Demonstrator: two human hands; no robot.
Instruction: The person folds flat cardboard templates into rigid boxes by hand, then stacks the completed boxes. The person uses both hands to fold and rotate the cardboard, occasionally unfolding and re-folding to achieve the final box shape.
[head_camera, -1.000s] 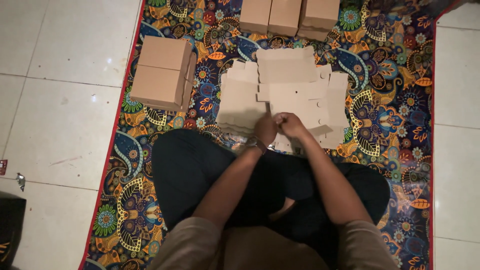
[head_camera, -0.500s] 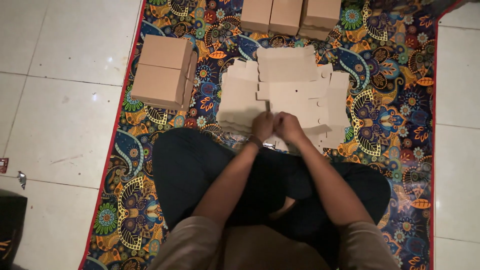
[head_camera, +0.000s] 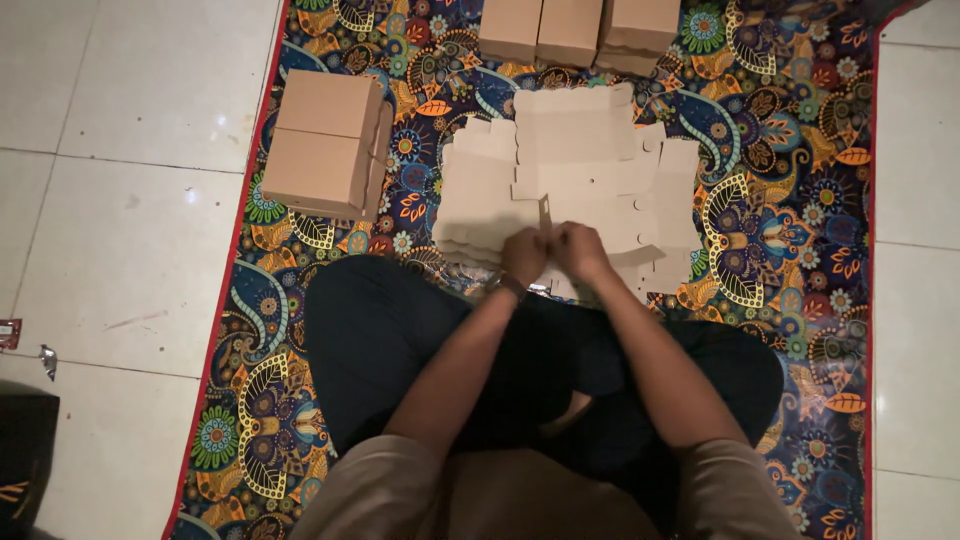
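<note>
Both hands meet at the near edge of the pile of flat, die-cut tan cardboard box blanks (head_camera: 560, 180), which lies spread on the patterned, many-coloured floor mat with a red border (head_camera: 790, 250). The left hand (head_camera: 524, 255) and right hand (head_camera: 580, 250) are curled close together, fingers pinched on a narrow upright cardboard flap (head_camera: 545, 212) that rises from the pile's near edge. Left of the pile, a stack of folded brown cardboard boxes (head_camera: 325, 145) sits at the mat's border. Beyond the pile, three more closed brown boxes (head_camera: 575, 30) stand in a row. The person's dark-trousered crossed legs (head_camera: 400, 340) lie just on the near side of the pile.
</note>
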